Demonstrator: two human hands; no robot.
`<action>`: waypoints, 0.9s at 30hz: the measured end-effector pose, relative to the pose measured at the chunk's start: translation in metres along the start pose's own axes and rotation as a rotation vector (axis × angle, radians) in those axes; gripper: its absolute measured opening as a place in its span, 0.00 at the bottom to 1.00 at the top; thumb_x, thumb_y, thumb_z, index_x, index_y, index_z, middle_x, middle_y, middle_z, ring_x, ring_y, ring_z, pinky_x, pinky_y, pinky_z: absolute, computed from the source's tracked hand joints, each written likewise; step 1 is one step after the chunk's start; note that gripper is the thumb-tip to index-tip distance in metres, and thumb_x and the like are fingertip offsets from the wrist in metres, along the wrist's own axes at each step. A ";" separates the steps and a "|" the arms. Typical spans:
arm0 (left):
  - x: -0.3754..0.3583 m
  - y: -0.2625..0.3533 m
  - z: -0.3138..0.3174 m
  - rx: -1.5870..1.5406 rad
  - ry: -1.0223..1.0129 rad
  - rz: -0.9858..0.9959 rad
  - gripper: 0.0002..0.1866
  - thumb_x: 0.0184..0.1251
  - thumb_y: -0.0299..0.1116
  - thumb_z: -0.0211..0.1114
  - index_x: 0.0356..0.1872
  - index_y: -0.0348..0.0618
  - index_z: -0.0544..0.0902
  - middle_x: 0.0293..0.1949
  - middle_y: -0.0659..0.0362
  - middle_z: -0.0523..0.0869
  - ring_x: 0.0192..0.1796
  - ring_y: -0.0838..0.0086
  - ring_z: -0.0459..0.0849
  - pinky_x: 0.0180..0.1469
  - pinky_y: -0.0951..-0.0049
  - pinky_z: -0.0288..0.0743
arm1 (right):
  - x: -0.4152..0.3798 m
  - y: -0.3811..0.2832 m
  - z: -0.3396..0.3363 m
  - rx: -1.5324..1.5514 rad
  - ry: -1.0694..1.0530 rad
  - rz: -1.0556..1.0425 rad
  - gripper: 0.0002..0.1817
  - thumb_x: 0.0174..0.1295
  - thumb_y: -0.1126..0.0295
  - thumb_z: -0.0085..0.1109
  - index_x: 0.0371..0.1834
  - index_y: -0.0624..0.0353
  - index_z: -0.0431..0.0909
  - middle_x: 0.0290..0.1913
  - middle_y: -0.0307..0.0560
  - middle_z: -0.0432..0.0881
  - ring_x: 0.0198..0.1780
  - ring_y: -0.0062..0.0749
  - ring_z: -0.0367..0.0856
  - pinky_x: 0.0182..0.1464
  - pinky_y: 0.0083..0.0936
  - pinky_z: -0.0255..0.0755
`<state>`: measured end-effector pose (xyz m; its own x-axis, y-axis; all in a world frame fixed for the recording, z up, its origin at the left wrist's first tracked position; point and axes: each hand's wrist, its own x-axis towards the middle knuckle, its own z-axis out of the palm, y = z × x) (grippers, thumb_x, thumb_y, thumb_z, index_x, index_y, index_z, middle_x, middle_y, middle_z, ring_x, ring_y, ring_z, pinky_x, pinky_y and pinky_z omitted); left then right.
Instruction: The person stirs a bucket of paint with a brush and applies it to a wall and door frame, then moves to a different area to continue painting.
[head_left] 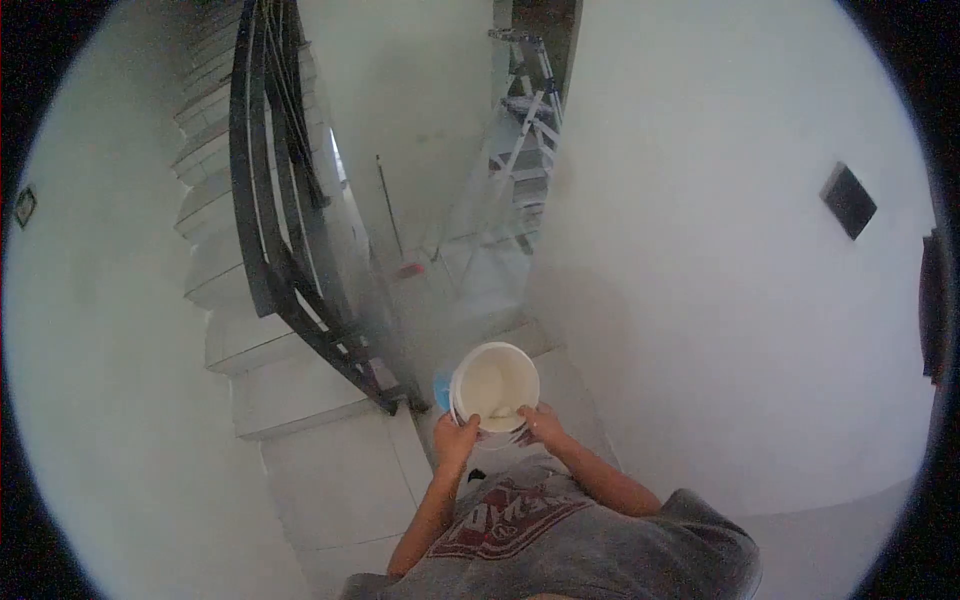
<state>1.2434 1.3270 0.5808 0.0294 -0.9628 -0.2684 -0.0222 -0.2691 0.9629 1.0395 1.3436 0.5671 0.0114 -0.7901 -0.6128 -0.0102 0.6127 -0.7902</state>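
Held in front of my body is a white bucket [497,378], tipped so that its open mouth faces me. On its near left rim my left hand [457,437] is closed, thumb over the edge. My right hand [543,425] grips the near right rim the same way. A small pale lump [502,412] shows inside, low by the near wall; I cannot make out what it is. Something blue [442,390] shows at the bucket's left side, perhaps part of its label. The fingers under the rim are mostly hidden.
A dark railing [290,290] runs along the pale stairs [290,352] at left. Farther ahead are a stepladder [530,120] in a doorway and a red broom [408,270] against the wall. The white wall [700,300] at right bears a dark diamond-shaped plaque [849,200].
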 end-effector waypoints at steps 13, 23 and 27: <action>-0.023 0.031 -0.009 -0.002 0.074 0.026 0.15 0.60 0.27 0.65 0.45 0.28 0.79 0.34 0.46 0.87 0.28 0.64 0.89 0.30 0.69 0.81 | 0.039 0.007 0.028 0.345 0.180 0.001 0.21 0.58 0.63 0.60 0.48 0.69 0.74 0.38 0.55 0.82 0.31 0.43 0.84 0.24 0.36 0.80; 0.017 -0.009 -0.049 0.441 -0.183 -0.063 0.23 0.58 0.46 0.71 0.45 0.36 0.81 0.34 0.51 0.88 0.33 0.66 0.88 0.39 0.68 0.80 | 0.065 0.051 0.013 0.416 0.433 -0.151 0.24 0.58 0.68 0.58 0.54 0.72 0.67 0.45 0.61 0.79 0.33 0.48 0.83 0.22 0.39 0.76; 0.043 -0.023 -0.097 0.140 -0.101 -0.019 0.22 0.61 0.49 0.69 0.42 0.38 0.83 0.35 0.54 0.87 0.33 0.72 0.87 0.38 0.70 0.80 | 0.059 0.048 0.005 0.658 0.387 -0.085 0.26 0.56 0.71 0.57 0.56 0.70 0.64 0.46 0.59 0.75 0.36 0.51 0.81 0.25 0.41 0.78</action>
<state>1.3421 1.2937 0.5498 -0.0689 -0.9530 -0.2950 -0.1614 -0.2812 0.9460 1.0451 1.3261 0.4931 -0.3668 -0.7097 -0.6015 0.5739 0.3363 -0.7467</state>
